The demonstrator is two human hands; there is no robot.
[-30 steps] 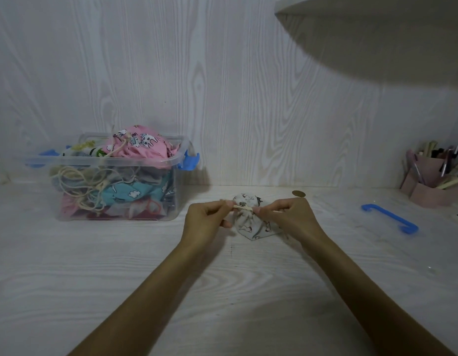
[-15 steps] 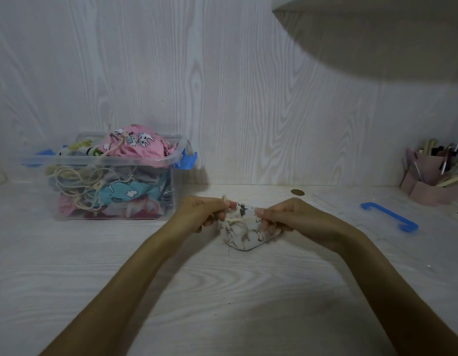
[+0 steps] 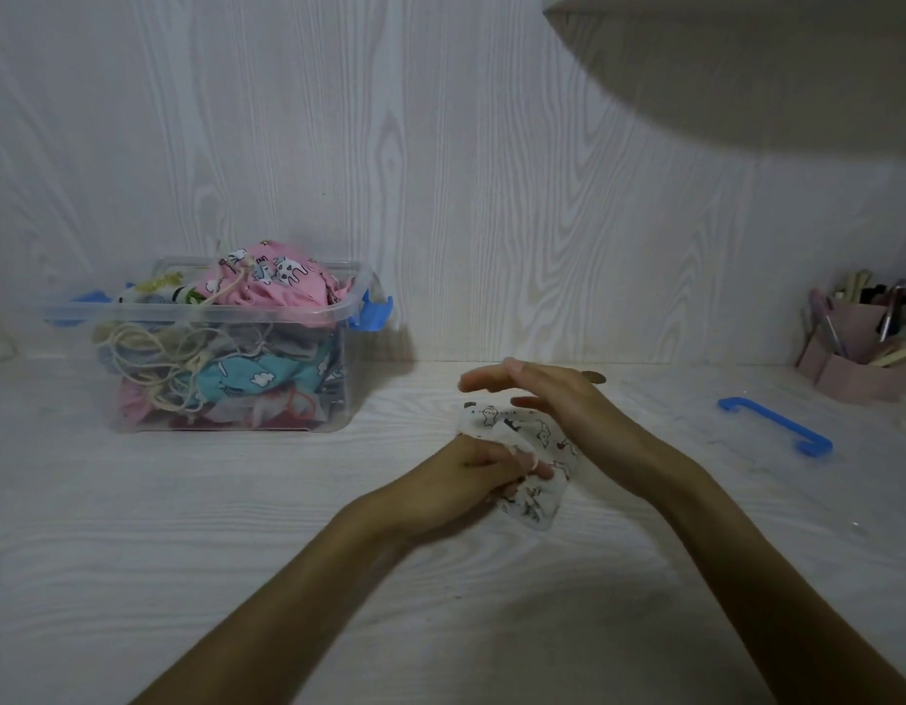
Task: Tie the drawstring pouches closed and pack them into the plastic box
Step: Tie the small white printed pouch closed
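A small white pouch [image 3: 534,493] printed with cartoon animals lies on the pale wooden desk in front of me. My left hand [image 3: 471,473] grips its near edge, with a loop of its string around one finger. My right hand [image 3: 547,386] hovers just above and behind the pouch, fingers spread and blurred, holding nothing that I can see. The clear plastic box [image 3: 339,318] with blue latches stands at the back left, heaped with several fabric pouches and loose cords; a pink pouch [image 3: 267,284] sits on top.
A blue plastic handle [image 3: 776,424] lies on the desk to the right. A pink pen holder [image 3: 847,358] full of pens stands at the far right against the wall. A small brown disc [image 3: 595,377] lies behind my right hand.
Both hands were pinching the pouch's neck and strings. Now my right hand has let go and lifted with fingers spread, and my left hand has shifted nearer, holding the pouch alone.
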